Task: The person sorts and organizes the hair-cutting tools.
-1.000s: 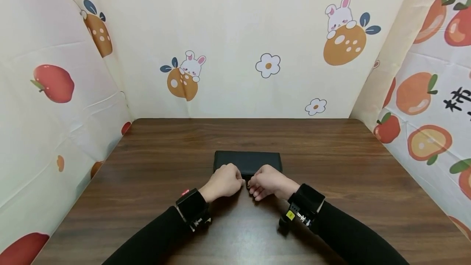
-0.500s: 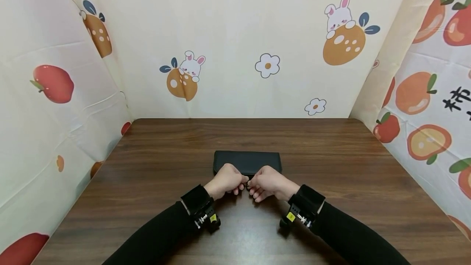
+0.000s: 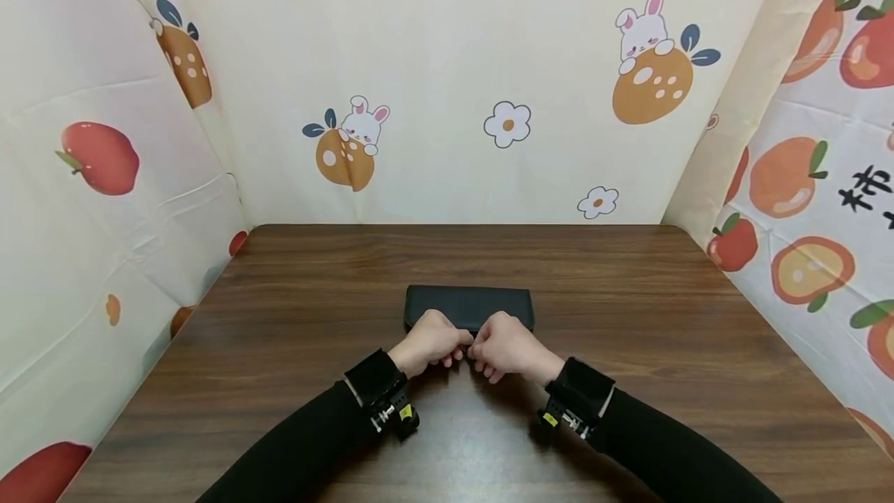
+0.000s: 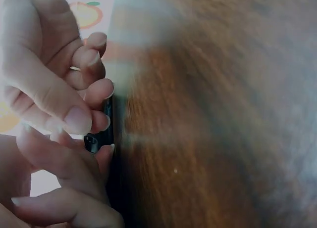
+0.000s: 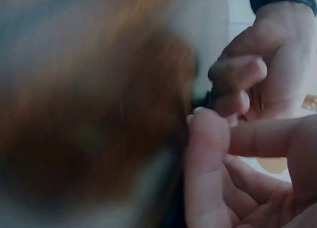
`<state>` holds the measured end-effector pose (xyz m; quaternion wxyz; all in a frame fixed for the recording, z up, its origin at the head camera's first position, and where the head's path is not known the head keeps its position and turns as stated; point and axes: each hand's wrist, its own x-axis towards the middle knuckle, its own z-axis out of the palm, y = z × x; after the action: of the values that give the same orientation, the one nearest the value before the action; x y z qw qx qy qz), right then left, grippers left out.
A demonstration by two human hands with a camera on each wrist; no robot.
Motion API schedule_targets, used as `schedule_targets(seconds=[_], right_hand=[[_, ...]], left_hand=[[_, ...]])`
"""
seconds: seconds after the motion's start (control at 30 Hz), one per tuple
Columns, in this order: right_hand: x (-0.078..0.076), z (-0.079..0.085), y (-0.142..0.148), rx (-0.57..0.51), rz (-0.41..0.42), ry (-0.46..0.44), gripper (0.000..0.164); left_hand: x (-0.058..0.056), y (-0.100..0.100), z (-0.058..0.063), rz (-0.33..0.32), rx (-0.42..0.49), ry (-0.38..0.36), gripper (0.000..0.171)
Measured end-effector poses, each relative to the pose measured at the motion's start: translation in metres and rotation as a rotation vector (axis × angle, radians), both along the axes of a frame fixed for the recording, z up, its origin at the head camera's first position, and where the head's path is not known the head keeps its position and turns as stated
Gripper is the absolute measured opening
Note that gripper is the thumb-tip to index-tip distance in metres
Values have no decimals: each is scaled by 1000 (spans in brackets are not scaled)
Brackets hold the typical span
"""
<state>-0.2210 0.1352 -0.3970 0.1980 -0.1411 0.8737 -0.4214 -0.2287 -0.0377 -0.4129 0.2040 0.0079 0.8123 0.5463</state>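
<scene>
A flat black case [image 3: 468, 303] with rounded corners lies in the middle of the table, its front edge partly covered by both hands. My left hand [image 3: 431, 338] bends over the front left part, thumb and forefinger pinching at the middle of that edge. From the other side, my right hand [image 3: 504, 345] meets it with curled fingers, its fingertips pinching at the same spot. In the left wrist view, a small dark part [image 4: 92, 143] with a shiny rounded bit shows between the two hands' fingertips. The right wrist view shows the fingertips almost together, hiding most of what they pinch.
The brown wood-grain table [image 3: 314, 278] reaches back to a cream curtain [image 3: 433, 60] printed with rabbits and flowers. Fruit-patterned cloth [image 3: 84, 270] hangs along the left side and more cloth [image 3: 810, 192] along the right. Both wrists wear black camera straps [image 3: 377, 386].
My left hand has turned at the wrist and its fingertips have shifted right to meet the right hand's. The right hand has rolled and edged slightly left. The case stays in place.
</scene>
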Motion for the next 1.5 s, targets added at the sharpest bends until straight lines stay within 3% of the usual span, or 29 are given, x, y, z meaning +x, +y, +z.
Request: schedule_targets(seconds=[0.17, 0.33, 0.43, 0.57, 0.7, 0.87, 1.17, 1.3, 1.5], right_hand=[[-8, 7, 6, 276, 89, 343, 14], [-22, 12, 16, 430, 204, 588, 11], [-32, 14, 21, 515, 261, 652, 33], [-43, 14, 26, 574, 299, 597, 67], [-51, 13, 29, 587, 314, 514, 80], [-57, 12, 31, 589, 329, 487, 79], [-59, 9, 33, 587, 331, 498, 77], [-59, 11, 30, 595, 341, 498, 76], [-59, 11, 27, 634, 351, 493, 75]], left_hand=[[1, 1, 1, -23, -43, 31, 40], [2, 1, 4, -58, -116, 87, 38], [2, 1, 6, -78, -164, 131, 37], [0, 1, 7, -102, -240, 182, 35], [-2, 2, 8, -183, -388, 265, 40], [-2, 5, 10, -328, -633, 465, 32], [-1, 5, 8, -491, -895, 712, 17], [-1, 4, 9, -527, -961, 752, 14], [-2, 2, 10, -561, -973, 787, 14]])
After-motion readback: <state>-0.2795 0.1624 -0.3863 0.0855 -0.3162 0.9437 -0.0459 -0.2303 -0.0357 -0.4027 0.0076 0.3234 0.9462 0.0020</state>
